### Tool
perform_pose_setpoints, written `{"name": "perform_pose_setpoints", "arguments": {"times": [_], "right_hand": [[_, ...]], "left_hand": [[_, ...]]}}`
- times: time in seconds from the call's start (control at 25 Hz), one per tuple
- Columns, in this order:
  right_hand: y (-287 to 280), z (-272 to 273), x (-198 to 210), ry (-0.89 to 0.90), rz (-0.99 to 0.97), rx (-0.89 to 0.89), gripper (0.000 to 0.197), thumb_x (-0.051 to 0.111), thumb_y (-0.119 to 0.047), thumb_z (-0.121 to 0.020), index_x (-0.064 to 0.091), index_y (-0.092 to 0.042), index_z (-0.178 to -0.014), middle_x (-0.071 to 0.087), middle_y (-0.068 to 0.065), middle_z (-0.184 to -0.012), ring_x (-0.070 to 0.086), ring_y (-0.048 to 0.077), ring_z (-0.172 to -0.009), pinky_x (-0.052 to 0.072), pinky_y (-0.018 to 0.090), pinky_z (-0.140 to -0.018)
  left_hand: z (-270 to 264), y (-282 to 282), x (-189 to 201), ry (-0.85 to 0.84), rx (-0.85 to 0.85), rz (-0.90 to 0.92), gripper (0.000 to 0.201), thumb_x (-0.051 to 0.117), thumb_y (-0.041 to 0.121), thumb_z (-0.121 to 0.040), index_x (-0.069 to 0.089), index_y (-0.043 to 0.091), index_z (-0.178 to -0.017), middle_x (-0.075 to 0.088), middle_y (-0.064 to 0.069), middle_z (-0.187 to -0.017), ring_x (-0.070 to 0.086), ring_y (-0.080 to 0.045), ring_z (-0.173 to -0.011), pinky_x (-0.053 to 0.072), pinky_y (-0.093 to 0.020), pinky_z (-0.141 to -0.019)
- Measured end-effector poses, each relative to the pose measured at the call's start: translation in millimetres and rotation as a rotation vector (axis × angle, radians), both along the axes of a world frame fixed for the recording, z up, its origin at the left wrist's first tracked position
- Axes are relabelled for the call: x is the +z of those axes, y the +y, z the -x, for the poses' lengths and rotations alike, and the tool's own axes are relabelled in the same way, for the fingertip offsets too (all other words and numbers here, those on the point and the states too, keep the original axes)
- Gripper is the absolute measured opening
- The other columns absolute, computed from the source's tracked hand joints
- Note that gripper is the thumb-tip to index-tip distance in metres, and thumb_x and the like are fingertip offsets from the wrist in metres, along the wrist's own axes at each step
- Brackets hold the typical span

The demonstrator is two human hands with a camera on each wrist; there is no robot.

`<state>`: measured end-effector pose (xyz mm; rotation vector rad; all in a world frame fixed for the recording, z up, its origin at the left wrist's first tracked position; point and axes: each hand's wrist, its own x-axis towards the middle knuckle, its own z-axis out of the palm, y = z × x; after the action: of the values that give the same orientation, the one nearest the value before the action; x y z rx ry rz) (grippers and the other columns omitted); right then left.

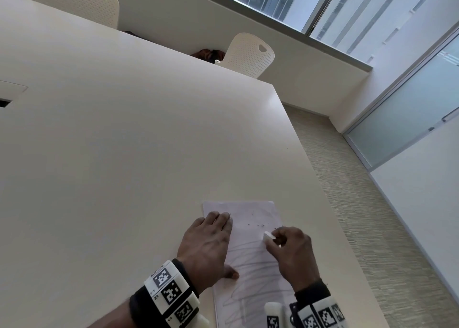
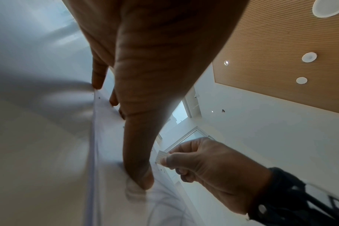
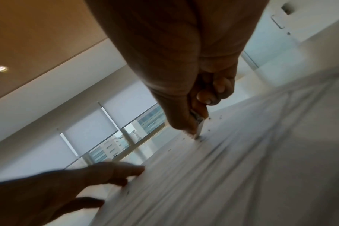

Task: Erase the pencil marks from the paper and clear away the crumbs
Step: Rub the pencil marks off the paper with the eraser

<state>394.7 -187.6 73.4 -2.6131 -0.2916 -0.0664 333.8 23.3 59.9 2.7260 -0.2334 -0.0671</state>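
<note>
White eraser (image 1: 268, 237) pinched in right hand (image 1: 294, 255), rubbing paper (image 1: 250, 260); left hand (image 1: 207, 247) flat, pinning sheet. Erasing underway: scribbles (image 1: 250, 273) remain nearer, crumbs (image 1: 260, 225) unswept.

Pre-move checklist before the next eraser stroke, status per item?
1. Paper pinned by left hand, fingers flat: ok.
2. Eraser pinched in right hand: ok.
3. Eraser tip touching the paper: ok, right wrist view.
4. Pencil marks gone: not ok, scribbles fill the near half.
5. Crumbs cleared: not ok, scattered on the far half.
6. Paper clear of the table edge: ok.
</note>
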Motion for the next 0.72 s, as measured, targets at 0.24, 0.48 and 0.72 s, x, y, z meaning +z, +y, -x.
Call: {"name": "perform_pose_setpoints", "arguments": {"times": [0.24,0.48,0.72], "right_hand": [[13,5,-1,0.041,-0.014,0.072,0.03,0.075,-0.035,-0.08,0.066,-0.015,-0.06,0.06,-0.005,-0.053,0.056,0.007,-0.052,0.045,0.025,-0.053],[27,14,-3,0.022,0.02,0.134,0.028,0.073,-0.038,-0.08,0.067,-0.018,-0.063,0.061,-0.005,-0.059,0.058,0.005,-0.058,0.048,0.024,-0.056],[6,1,-2,-0.012,0.046,0.029,0.029,0.075,-0.035,-0.08,0.064,-0.018,-0.06,0.057,-0.006,-0.055,0.053,0.005,-0.053,0.044,0.027,-0.053]], "left_hand": [[0,0,-1,0.006,0.0,-0.001,0.119,0.061,0.075,-0.077,0.002,0.012,-0.158,0.005,-0.002,-0.165,0.004,-0.022,-0.15,0.008,-0.035,-0.121],[1,-1,-1,0.006,0.006,0.01,0.118,0.062,0.073,-0.078,0.001,0.012,-0.158,0.003,-0.003,-0.166,0.002,-0.022,-0.151,0.007,-0.035,-0.121],[0,0,-1,0.002,0.0,0.006,0.119,0.061,0.075,-0.077,0.001,0.012,-0.158,0.005,-0.002,-0.166,0.003,-0.022,-0.15,0.009,-0.036,-0.121]]}}
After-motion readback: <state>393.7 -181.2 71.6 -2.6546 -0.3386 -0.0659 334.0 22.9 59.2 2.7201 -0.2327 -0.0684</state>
